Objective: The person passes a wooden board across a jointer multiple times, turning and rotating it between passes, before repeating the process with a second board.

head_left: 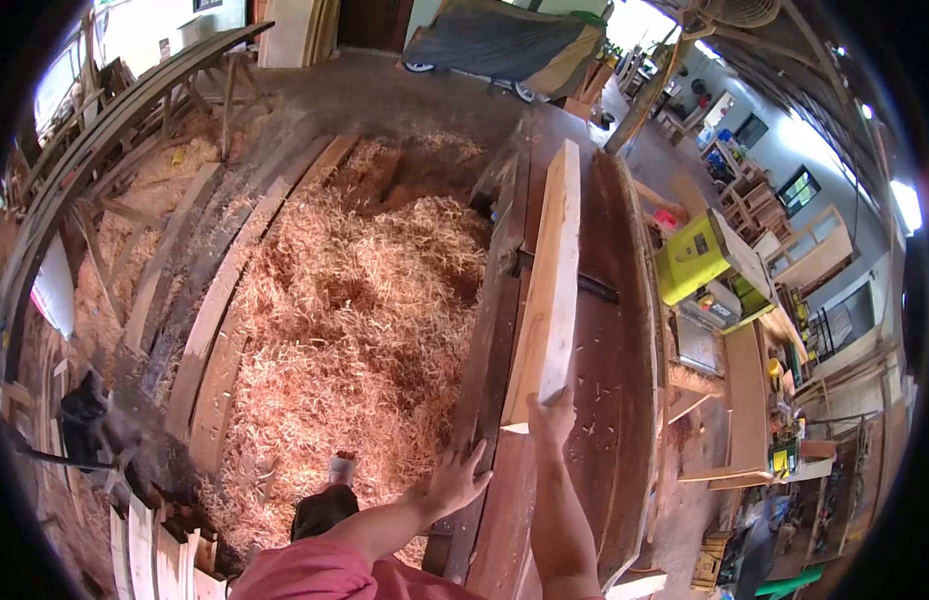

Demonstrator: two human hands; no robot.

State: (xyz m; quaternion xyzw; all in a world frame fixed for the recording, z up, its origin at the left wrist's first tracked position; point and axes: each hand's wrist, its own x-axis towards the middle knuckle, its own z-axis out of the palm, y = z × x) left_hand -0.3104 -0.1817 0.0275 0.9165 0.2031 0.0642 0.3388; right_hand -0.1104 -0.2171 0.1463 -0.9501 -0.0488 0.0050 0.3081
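A long, thick, pale wooden board (549, 290) stands on its narrow edge on a dark wooden slab (599, 400), pointing away from me. My right hand (552, 418) grips its near end, with the fingers partly hidden behind the wood. To the left, my left hand (458, 482) lies with fingers apart against the dark beam (481, 390) along the slab's left side. It is separate from the pale board and holds nothing.
Wood shavings (364, 300) are heaped on the floor left of the slab. A yellow-green planer machine (692, 258) stands at the right. Timber planks (199, 345) lie at the left, and upright offcuts (142, 545) stand at the lower left. A tarp-covered vehicle (504, 45) is behind.
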